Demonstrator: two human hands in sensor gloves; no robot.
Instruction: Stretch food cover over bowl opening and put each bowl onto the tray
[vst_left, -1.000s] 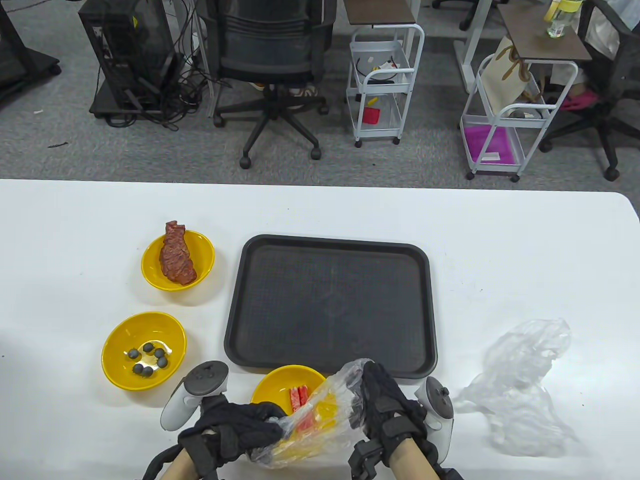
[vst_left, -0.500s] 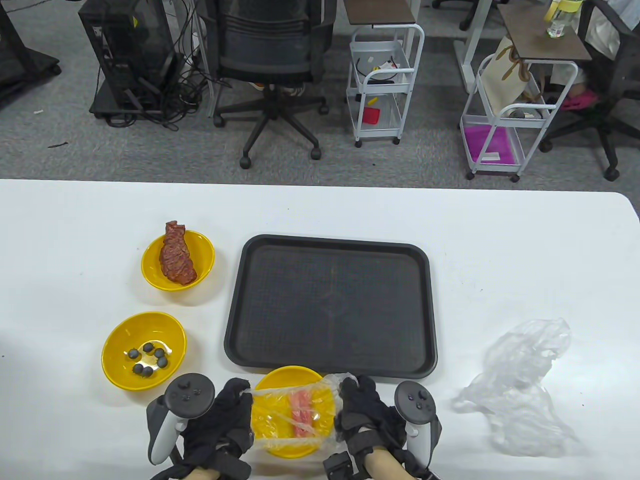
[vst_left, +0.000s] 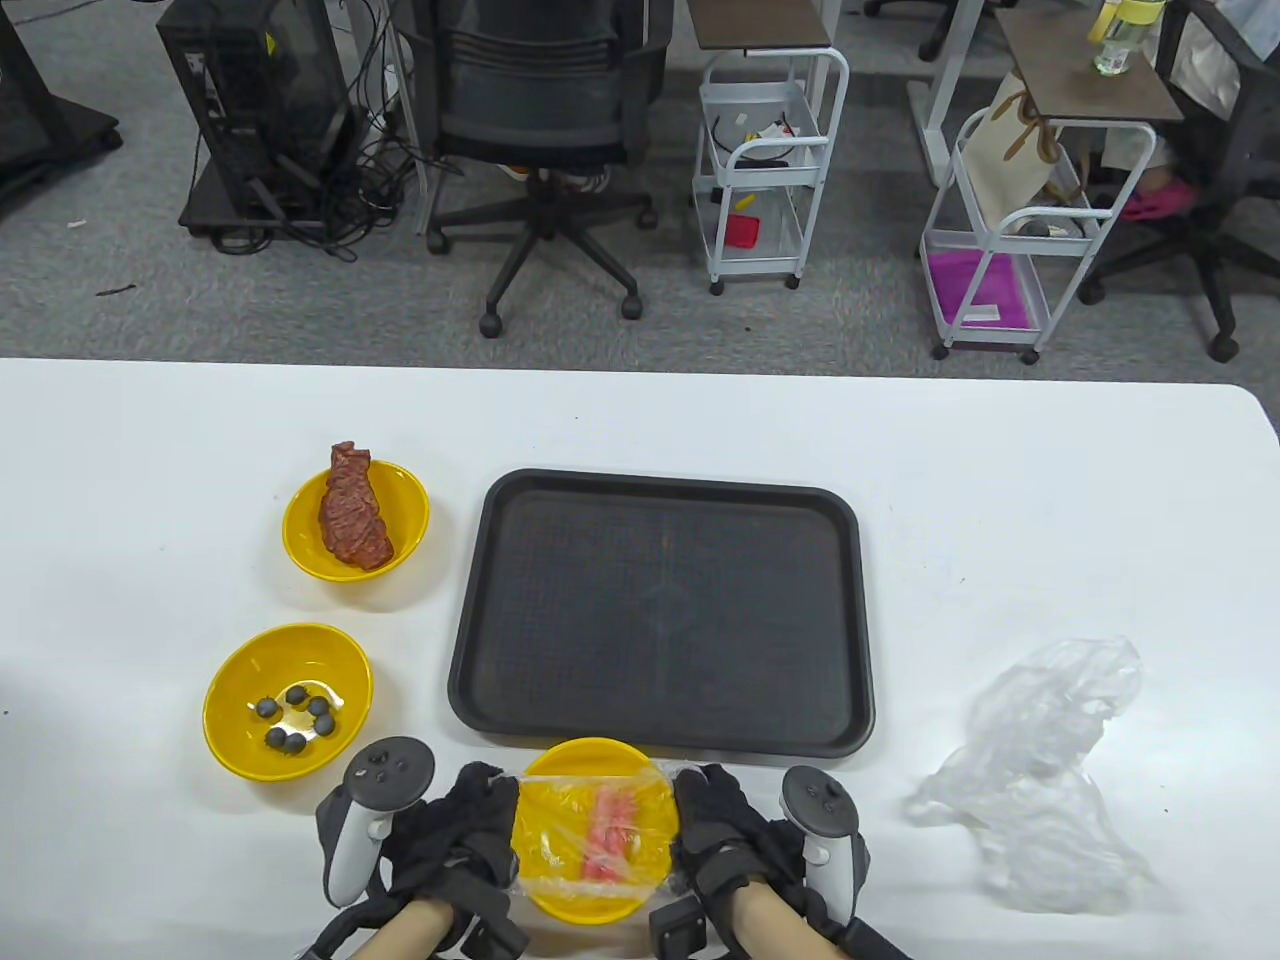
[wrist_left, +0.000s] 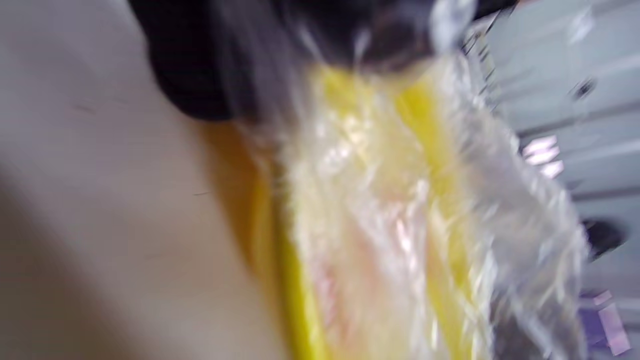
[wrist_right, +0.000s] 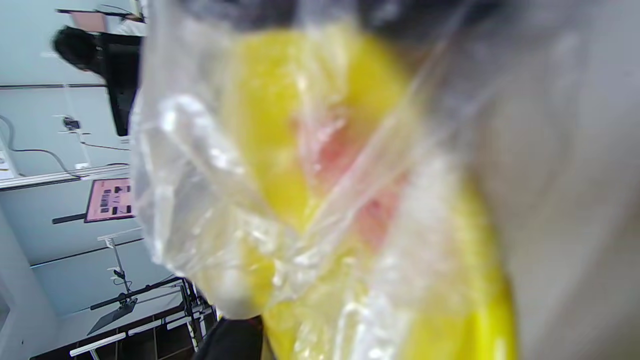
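A yellow bowl (vst_left: 590, 765) with pink sticks (vst_left: 612, 832) stands at the table's front edge, just below the black tray (vst_left: 660, 610). A clear plastic food cover (vst_left: 560, 850) is stretched across most of its opening; the far rim shows bare. My left hand (vst_left: 478, 820) grips the cover at the bowl's left side, my right hand (vst_left: 712, 815) grips it at the right side. Both wrist views are blurred: the left shows the cover (wrist_left: 400, 210) over yellow bowl (wrist_left: 295, 310), the right shows crinkled cover (wrist_right: 210, 200) over the bowl (wrist_right: 280, 125).
A yellow bowl with dark balls (vst_left: 287, 700) sits left of the tray. Farther back is a yellow bowl with a meat piece (vst_left: 355, 520). A heap of clear covers (vst_left: 1040, 775) lies at the right. The tray holds nothing.
The bunched cover has been pulled open and drawn down over the bowl. Both hands have moved apart to the bowl's left and right sides and lowered.
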